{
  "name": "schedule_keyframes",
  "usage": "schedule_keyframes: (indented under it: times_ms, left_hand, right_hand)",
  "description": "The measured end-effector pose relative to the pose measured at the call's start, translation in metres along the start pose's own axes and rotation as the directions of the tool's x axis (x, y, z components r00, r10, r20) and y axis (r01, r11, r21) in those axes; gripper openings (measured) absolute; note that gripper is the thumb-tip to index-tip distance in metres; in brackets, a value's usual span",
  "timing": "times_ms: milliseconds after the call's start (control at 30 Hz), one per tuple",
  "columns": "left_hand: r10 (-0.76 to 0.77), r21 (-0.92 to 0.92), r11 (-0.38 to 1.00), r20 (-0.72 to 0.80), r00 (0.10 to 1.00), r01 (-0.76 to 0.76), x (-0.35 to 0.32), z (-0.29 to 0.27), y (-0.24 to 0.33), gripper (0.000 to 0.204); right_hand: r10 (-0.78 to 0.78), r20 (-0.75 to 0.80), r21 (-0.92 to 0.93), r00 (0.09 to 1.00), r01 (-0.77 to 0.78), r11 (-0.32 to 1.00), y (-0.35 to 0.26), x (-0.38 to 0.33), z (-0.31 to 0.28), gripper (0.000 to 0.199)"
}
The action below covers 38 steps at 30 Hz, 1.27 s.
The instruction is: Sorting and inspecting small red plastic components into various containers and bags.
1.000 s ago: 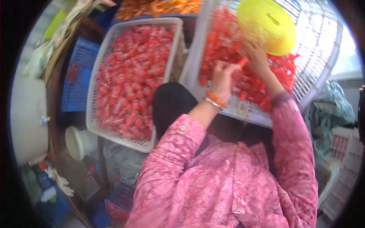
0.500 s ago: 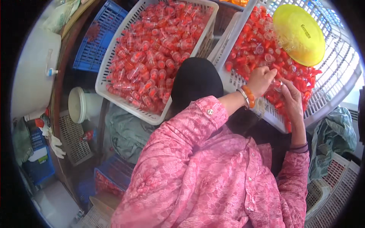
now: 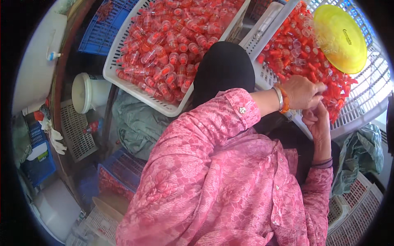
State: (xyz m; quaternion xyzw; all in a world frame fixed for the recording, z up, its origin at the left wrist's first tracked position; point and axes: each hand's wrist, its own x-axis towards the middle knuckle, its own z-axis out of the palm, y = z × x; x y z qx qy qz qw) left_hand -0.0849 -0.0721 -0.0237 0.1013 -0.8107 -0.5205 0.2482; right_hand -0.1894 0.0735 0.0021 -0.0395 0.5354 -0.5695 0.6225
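Observation:
My left hand (image 3: 301,93), with an orange beaded bracelet and a metal bangle at the wrist, is closed over the near side of a white slatted basket (image 3: 359,117). Just below it, my right hand (image 3: 319,123) has its fingers curled, and the fingertips of both hands meet. Whatever they pinch is hidden between the fingers. Loose red plastic pieces and clear caps (image 3: 296,51) fill the basket around them. A yellow oval plastic dish (image 3: 340,39) lies on top of the pieces.
To the left, another white basket (image 3: 141,96) is heaped with red pieces in clear caps (image 3: 164,53). My black-clad knee (image 3: 223,69) rises between the baskets. A blue crate (image 3: 102,33), a white bucket (image 3: 88,93) and green sheeting (image 3: 135,123) are farther left.
My left hand has moved right and down to meet my right hand, which has shifted slightly down. The small clear-and-red piece seen at my right fingertips is now hidden. The view has shifted a little.

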Motion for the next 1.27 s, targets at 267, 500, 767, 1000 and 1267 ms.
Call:
schedule_keyframes:
  times_ms: [267, 500, 767, 1000, 1267]
  left_hand:
    - [-0.197, -0.344, 0.929, -0.137, 0.971, 0.140, 0.004, 0.016, -0.013, 0.026]
    - [-0.095, -0.119, 0.990, -0.168, 0.981, 0.076, -0.013, 0.006, 0.006, 0.023]
    - [-0.029, 0.047, 0.998, -0.148, 0.989, 0.037, -0.009, 0.011, -0.004, 0.022]
    - [-0.334, -0.398, 0.878, -0.113, 0.936, 0.266, -0.031, 0.036, -0.036, 0.024]
    - [0.027, 0.193, 0.981, -0.139, 0.990, 0.001, -0.025, 0.019, -0.008, 0.020]
  right_hand:
    - [-0.268, -0.281, -0.273, 0.921, 0.191, 0.943, -0.007, -0.005, 0.055, 0.037]
    - [-0.082, -0.151, -0.265, 0.985, 0.040, 0.964, -0.005, -0.016, 0.029, 0.038]
    - [0.034, -0.098, -0.175, 0.995, -0.050, 0.983, 0.011, 0.004, 0.010, 0.050]
    - [-0.195, -0.098, -0.373, 0.976, 0.146, 0.916, 0.023, 0.001, 0.019, 0.035]
    - [0.078, 0.248, 0.012, 0.966, -0.084, 0.996, 0.007, 0.028, -0.010, 0.043]
